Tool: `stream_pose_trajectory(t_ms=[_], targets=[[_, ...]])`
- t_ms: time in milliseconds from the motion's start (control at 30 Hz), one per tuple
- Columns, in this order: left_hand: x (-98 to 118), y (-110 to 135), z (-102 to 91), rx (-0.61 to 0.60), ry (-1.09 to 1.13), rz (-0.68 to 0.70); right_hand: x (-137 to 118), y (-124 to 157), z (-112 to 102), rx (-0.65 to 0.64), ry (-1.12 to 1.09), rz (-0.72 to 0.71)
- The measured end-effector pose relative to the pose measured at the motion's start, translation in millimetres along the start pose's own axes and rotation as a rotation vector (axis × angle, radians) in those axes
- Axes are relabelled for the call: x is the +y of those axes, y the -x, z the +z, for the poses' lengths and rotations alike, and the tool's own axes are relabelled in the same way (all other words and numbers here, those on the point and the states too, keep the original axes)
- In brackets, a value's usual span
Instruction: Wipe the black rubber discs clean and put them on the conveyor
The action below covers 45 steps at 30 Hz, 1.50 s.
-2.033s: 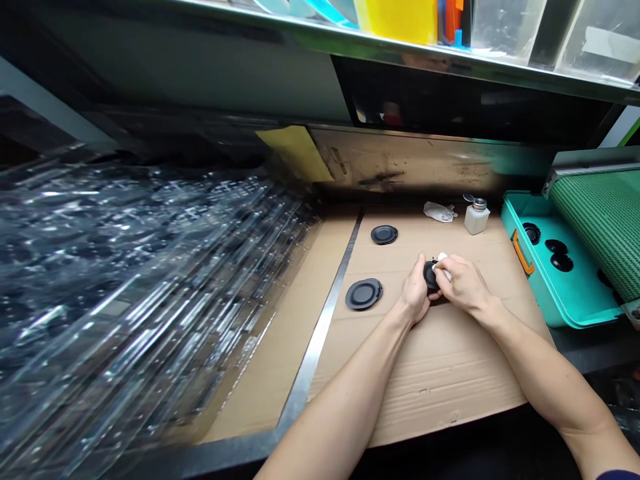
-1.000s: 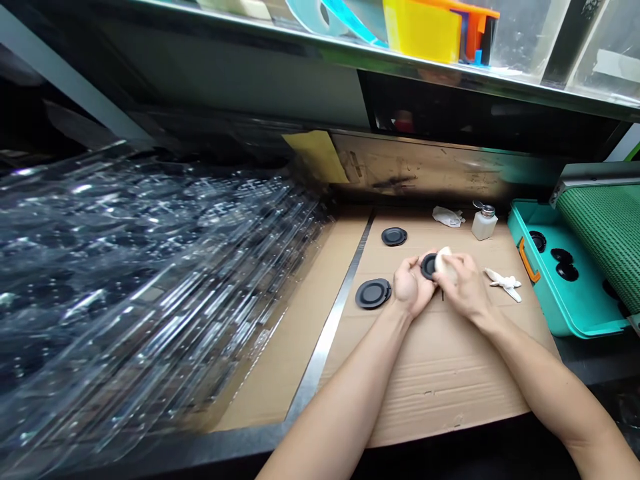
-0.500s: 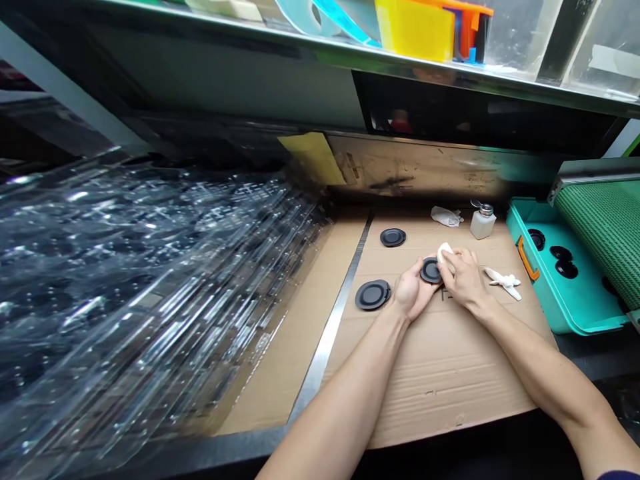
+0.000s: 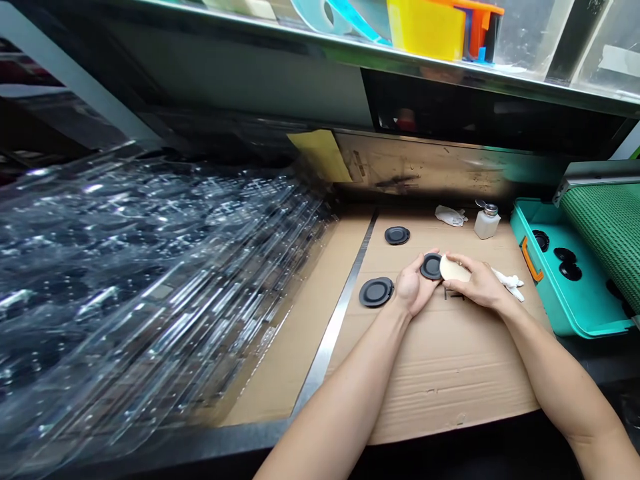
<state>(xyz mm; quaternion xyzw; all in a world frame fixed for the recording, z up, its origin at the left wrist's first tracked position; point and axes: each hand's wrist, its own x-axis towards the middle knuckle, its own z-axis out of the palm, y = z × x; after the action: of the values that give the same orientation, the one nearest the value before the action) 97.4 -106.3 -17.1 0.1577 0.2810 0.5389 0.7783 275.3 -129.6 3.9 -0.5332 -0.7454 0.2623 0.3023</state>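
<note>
My left hand (image 4: 414,285) is closed around the edge of a small round black plastic part (image 4: 431,266), holding it face up above the cardboard. Between the fingers and thumb of my right hand (image 4: 477,281) is a round cream-coloured pad (image 4: 453,269), its edge meeting or overlapping the right side of the black part. A larger black disc (image 4: 376,292) lies on the cardboard just left of my left hand. Farther back lies another black disc (image 4: 397,235). A crumpled white cloth or glove (image 4: 511,283) is partly hidden behind my right hand.
Stacked clear plastic trays (image 4: 175,287) fill the left side. A white pump bottle (image 4: 487,222) and a crumpled white wipe (image 4: 451,215) stand at the back. On the right, a teal bin (image 4: 565,303) holds several black parts beside a green conveyor belt (image 4: 607,217). Cardboard (image 4: 440,380) covers the table.
My right hand has drawn slightly right and turned, so the pad's flat face now shows. The black part stays in my left hand. The whole view has shifted a little.
</note>
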Motion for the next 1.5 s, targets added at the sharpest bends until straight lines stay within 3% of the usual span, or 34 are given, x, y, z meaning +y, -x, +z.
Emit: stream_pose_trajectory(t_ms=[267,467,600,733,867,967,1133,1200,1367,1500], targets=[[-13,0,-0.1,-0.07,-0.084,-0.001,-1,-5,20,0.068,-0.18,0.023],[-15,1,-3.9,-0.064,-0.086,-0.026,1,-5,7,-0.144,-0.142,0.064],[-18,-4,-3.2,-0.061,-0.078,0.006,0,-3,6,0.078,0.009,0.002],[-18,-5,-2.8,-0.037,-0.046,-0.039,-6,-4,15,0.037,0.081,-0.065],[-18,-4,-2.4,-0.036,-0.049,-0.042,-7,-4,20,0.132,0.196,0.026],[-18,-4,-0.8,-0.018,-0.059,-0.066,-6,-4,24,0.093,0.285,0.019],[-11,-1,0.8,0.017,-0.035,-0.055,6,-9,18,0.344,0.364,0.12],[-5,2,0.1,0.006,-0.003,-0.055,12,-9,14,0.374,0.332,0.117],[7,10,0.5,-0.082,0.037,-0.043,18,-5,15,0.279,0.344,0.167],[3,17,6.6,-0.14,-0.143,0.017,18,-6,20,0.184,0.399,0.194]])
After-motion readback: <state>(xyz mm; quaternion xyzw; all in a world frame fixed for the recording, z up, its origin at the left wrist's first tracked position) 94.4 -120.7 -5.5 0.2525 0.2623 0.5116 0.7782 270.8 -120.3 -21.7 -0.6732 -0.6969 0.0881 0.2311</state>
